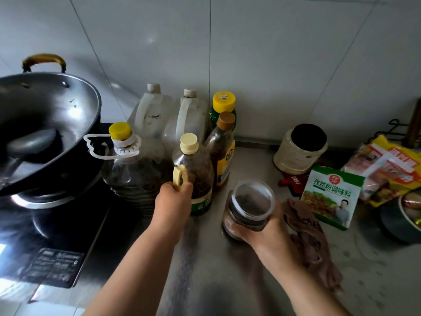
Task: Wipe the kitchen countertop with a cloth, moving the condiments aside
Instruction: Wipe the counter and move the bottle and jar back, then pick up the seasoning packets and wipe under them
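Note:
My left hand (174, 201) grips the cream handle of a dark oil bottle (196, 176) with a cream cap, which stands upright on the steel countertop (205, 270). My right hand (271, 233) is wrapped around a small clear jar (249, 208) of dark paste with a see-through lid, low over the counter. A brown cloth (312, 242) lies bunched on the counter just right of that hand, partly under it. Behind the bottle stand more condiments: a big oil jug with a yellow cap (127, 165), two pale jugs (173, 119), a yellow-labelled bottle (224, 151).
A wok (41, 124) sits on the black cooktop (57, 247) at the left. To the right are a round container with a dark lid (300, 149), a green-and-white seasoning pouch (332, 197), yellow food packets (387, 169) and a bowl (407, 215) at the edge.

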`<state>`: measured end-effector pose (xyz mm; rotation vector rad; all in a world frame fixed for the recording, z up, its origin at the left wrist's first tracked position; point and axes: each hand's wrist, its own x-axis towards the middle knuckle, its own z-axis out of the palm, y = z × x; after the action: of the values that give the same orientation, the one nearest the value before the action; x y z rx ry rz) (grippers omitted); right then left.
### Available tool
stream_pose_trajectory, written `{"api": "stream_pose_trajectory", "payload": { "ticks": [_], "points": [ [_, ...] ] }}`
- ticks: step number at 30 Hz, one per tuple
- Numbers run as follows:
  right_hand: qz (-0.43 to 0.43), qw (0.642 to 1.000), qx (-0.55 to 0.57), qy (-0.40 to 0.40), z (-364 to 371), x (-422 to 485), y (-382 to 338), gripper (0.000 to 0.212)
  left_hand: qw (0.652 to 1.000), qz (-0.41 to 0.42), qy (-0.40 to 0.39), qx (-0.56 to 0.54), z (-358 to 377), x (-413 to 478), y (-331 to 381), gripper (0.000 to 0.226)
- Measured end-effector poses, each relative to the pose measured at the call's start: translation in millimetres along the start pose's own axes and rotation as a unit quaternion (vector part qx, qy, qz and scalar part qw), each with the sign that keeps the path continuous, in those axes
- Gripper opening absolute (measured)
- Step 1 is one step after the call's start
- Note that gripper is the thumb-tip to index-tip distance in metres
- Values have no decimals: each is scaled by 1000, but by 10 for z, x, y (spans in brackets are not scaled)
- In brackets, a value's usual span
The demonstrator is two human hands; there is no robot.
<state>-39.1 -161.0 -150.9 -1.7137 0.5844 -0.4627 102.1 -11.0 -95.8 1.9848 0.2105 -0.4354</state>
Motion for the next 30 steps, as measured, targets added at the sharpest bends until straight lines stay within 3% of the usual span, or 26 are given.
{"api": "stream_pose_trajectory", "payload": {
  "ticks": [4, 8, 10, 12, 14, 16, 20, 21, 22, 23, 24, 25, 26, 30],
  "points": [
    [9, 999, 30, -7, 179, 11, 91, 103, 999, -17, -29, 11, -57, -57, -28, 50],
    [-3, 999, 50, -7, 316, 110, 199, 105, 999, -32, -43, 7, -163, -118, -112, 33],
    [43, 998, 47, -5, 380, 203, 239, 117, 998, -34, -61, 2, -200, -155, -151, 26],
    [155, 976, 149, -43, 375, 240, 220, 124, 996, -29, -83, 8, -219, -210, -160, 27],
    [251, 932, 250, -74, 394, 294, 120, 103, 995, -26, -96, 31, -201, -259, -147, 26],
    [269, 919, 284, -51, 414, 292, 41, 81, 992, -24, -114, 54, -169, -311, -128, 24],
    [202, 974, 74, -77, 310, 221, -65, 39, 980, -26, -176, 84, -110, -421, -37, 23],
    [163, 981, -46, -98, 197, 152, 10, 60, 977, -27, -190, 97, -89, -451, 3, 25],
    [139, 971, -161, -108, 69, 67, 68, 83, 972, -34, -207, 108, -41, -491, 51, 25],
    [76, 952, -290, -58, -35, 9, 89, 90, 966, -48, -225, 118, -11, -531, 99, 24],
    [-1, 921, -390, 26, -175, -37, 66, 82, 960, -56, -244, 127, 47, -570, 146, 22],
    [-48, 886, -457, 62, -292, -80, 32, 69, 953, -58, -266, 134, 94, -604, 186, 21],
    [-44, 879, -470, 63, -391, -103, -2, 57, 946, -53, -290, 136, 143, -632, 216, 19],
    [103, 933, -339, 70, -832, -123, 200, 40, 912, -5, -378, 161, 479, -800, 356, 11]
  ]
}}
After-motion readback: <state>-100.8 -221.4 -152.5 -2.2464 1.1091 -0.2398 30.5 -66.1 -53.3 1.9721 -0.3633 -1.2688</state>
